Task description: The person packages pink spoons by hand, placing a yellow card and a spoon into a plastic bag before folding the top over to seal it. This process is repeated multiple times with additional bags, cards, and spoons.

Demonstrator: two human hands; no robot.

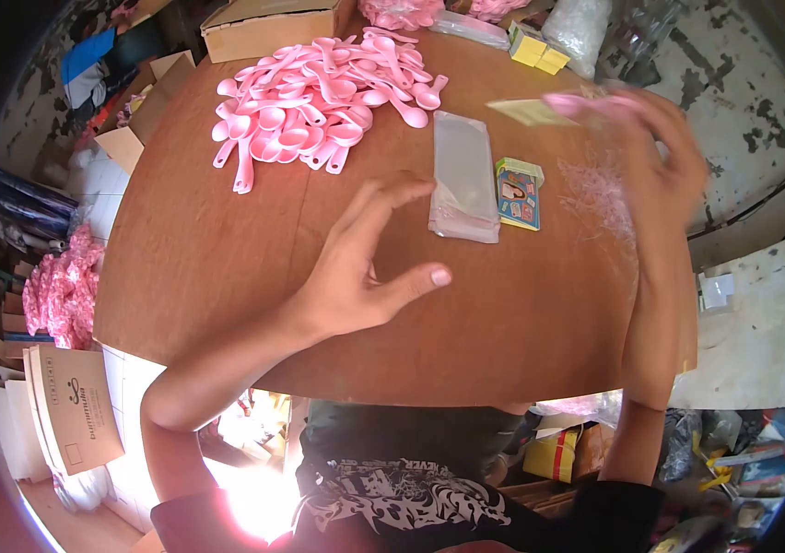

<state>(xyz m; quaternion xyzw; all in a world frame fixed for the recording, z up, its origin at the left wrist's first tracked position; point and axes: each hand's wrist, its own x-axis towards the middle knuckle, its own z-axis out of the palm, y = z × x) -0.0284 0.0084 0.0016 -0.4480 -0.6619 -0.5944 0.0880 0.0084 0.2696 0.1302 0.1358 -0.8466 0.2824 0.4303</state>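
Black printed shirt (402,488), bottom centre, cut off by the frame edge. Left hand (365,267), centre: open, fingers spread, holding nothing, above the tabletop (227,258) just beside a stack of clear bags (464,175). Right hand (664,161), upper right: motion-blurred, fingers closed on a pink spoon (586,103) and a pale slip (526,112), details unreadable. Spoon pile (319,101), upper centre. Small printed pack (519,194) beside the bags.
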